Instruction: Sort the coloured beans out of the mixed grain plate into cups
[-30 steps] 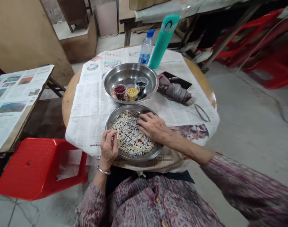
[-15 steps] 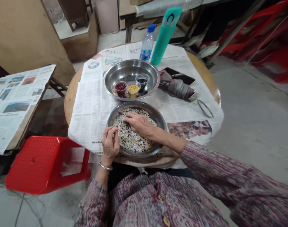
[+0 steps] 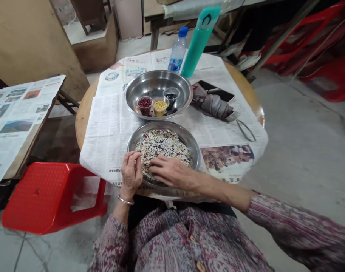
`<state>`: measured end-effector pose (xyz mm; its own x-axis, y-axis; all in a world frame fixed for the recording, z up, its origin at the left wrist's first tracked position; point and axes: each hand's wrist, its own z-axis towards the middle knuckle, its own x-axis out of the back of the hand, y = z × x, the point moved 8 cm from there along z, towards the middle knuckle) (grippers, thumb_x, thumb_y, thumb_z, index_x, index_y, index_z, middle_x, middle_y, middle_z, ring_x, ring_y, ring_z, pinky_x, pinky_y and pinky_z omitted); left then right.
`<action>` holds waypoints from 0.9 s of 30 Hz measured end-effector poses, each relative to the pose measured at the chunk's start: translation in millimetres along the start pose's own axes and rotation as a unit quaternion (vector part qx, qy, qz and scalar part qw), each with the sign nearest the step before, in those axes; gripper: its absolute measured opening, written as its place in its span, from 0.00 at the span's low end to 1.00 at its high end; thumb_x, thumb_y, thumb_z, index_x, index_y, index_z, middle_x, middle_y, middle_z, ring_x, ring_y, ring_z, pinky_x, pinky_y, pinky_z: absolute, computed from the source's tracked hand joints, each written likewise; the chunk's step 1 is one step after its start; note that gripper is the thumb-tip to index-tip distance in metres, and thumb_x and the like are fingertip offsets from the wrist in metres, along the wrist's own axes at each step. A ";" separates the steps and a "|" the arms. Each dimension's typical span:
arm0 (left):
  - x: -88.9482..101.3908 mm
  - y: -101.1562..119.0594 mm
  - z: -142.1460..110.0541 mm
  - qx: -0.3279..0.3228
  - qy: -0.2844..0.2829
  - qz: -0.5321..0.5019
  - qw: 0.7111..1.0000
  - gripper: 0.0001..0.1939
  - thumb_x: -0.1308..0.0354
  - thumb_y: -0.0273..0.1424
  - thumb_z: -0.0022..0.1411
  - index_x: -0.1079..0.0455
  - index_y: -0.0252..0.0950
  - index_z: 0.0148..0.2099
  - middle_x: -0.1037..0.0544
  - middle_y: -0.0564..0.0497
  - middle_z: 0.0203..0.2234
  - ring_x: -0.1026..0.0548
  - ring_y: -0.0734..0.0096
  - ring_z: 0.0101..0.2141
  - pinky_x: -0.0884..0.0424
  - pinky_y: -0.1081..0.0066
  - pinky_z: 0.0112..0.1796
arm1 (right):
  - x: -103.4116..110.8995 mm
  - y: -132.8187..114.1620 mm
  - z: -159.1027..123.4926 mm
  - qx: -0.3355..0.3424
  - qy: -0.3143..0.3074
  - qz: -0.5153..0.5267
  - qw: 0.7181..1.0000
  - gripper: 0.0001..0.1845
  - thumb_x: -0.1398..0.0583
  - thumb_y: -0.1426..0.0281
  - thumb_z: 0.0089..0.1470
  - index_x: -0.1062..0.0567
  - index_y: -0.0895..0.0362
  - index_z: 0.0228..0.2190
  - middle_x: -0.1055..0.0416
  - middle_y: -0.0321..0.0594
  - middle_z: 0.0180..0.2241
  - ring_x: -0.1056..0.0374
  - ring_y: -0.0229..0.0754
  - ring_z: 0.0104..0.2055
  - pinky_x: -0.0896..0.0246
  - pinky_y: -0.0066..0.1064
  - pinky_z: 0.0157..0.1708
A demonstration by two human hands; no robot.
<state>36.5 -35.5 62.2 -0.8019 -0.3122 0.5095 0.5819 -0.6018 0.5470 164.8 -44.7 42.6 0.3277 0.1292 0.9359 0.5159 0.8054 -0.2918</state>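
A steel bowl (image 3: 195, 153) near the table's front edge holds a mix of white grains with dark red, yellow and black beans (image 3: 163, 145). Over its left rim is my left hand (image 3: 131, 172), fingers bent and drawn together; anything in them is too small to make out. My right hand (image 3: 174, 172) reaches across the front of this bowl, closed, its fingertips down at the mix. Behind stands a larger steel basin (image 3: 149, 81) with three clear cups: red beans (image 3: 144, 104), yellow beans (image 3: 160, 107) and black beans (image 3: 171, 96).
Newspaper (image 3: 104, 128) covers the round table (image 3: 83, 119). A water bottle (image 3: 176, 53) and a teal bottle (image 3: 200, 43) stand behind the basin. A folded umbrella (image 3: 216, 105) and a dark flat device (image 3: 222, 92) lie right. A red stool (image 3: 37, 196) stands left.
My right hand has moved from the middle of the mix toward the front of the bowl, uncovering the grains behind it. My left hand has stayed at the rim.
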 end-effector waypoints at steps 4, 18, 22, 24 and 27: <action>1.0 -1.0 0.7 0.001 0.007 0.003 1.000 0.10 0.51 0.23 0.74 0.30 0.36 0.51 0.23 0.47 0.41 0.24 0.68 0.45 0.25 0.66 0.48 | -3.3 -9.8 23.7 0.056 0.000 -0.013 0.998 0.11 0.45 0.68 0.68 0.23 0.56 0.44 0.26 0.45 0.52 0.37 0.49 0.56 0.37 0.43 0.53; 0.5 -2.6 -2.7 0.000 0.007 -0.006 1.000 0.10 0.48 0.21 0.72 0.29 0.36 0.50 0.24 0.47 0.40 0.25 0.68 0.44 0.26 0.67 0.48 | 14.1 28.8 -32.2 -0.083 0.028 -0.003 0.996 0.12 0.45 0.72 0.66 0.24 0.57 0.47 0.26 0.47 0.45 0.32 0.46 0.47 0.32 0.39 0.46; 0.9 -0.4 -1.6 -0.007 0.007 0.004 1.000 0.10 0.48 0.21 0.72 0.29 0.36 0.49 0.23 0.47 0.40 0.25 0.69 0.43 0.25 0.67 0.47 | 0.6 17.6 -5.2 -0.054 -0.004 -0.004 0.999 0.13 0.45 0.79 0.63 0.24 0.56 0.44 0.26 0.45 0.43 0.31 0.44 0.45 0.33 0.34 0.42; 1.6 0.5 -1.0 -0.008 0.010 0.007 1.000 0.10 0.48 0.21 0.72 0.29 0.36 0.49 0.23 0.47 0.39 0.24 0.68 0.43 0.25 0.67 0.47 | 3.8 34.4 3.4 -0.097 -0.013 -0.032 0.995 0.13 0.44 0.82 0.60 0.24 0.57 0.42 0.25 0.46 0.40 0.31 0.45 0.43 0.35 0.33 0.39; 2.3 1.3 -0.8 -0.008 0.011 0.006 1.000 0.10 0.48 0.21 0.71 0.29 0.36 0.49 0.23 0.47 0.40 0.24 0.68 0.44 0.24 0.66 0.47 | 17.5 59.3 1.7 -0.164 -0.009 -0.068 0.984 0.12 0.44 0.82 0.58 0.23 0.59 0.38 0.23 0.47 0.37 0.30 0.45 0.39 0.37 0.33 0.37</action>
<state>35.4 -37.5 63.6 -0.7977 -0.3351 0.5014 0.5893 -0.6097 0.5301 199.8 6.3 42.0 0.2243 0.0457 0.9735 0.7831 0.5861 -0.2079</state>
